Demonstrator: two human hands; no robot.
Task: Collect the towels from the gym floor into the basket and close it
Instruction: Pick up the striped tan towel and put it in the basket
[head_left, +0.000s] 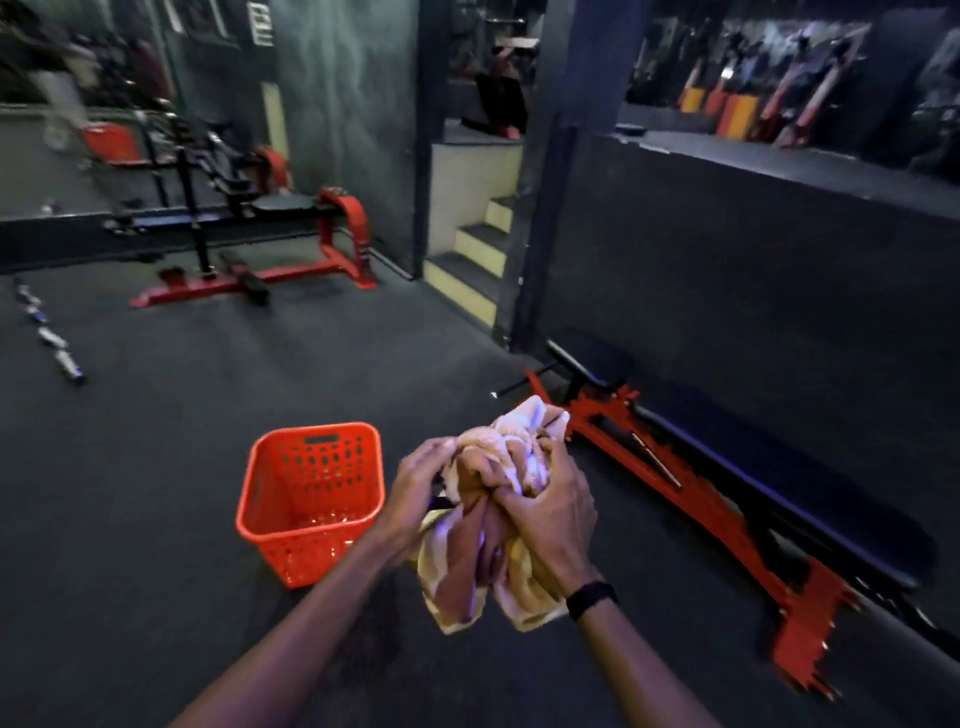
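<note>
A bunch of pale cream and tan towels (511, 452) is held up in front of me, its ends hanging down below my wrists. My left hand (418, 480) grips the bunch from the left side. My right hand (550, 512) is closed around it from the right, with a black band on the wrist. An orange perforated plastic basket (311, 499) stands upright on the dark gym floor just left of my hands; it looks empty and no lid shows.
A flat black bench on a red frame (727, 514) lies close on the right. Another red and black bench machine (249, 234) stands at the back left. A barbell (49, 338) lies on the floor far left. Steps (478, 254) rise at centre back.
</note>
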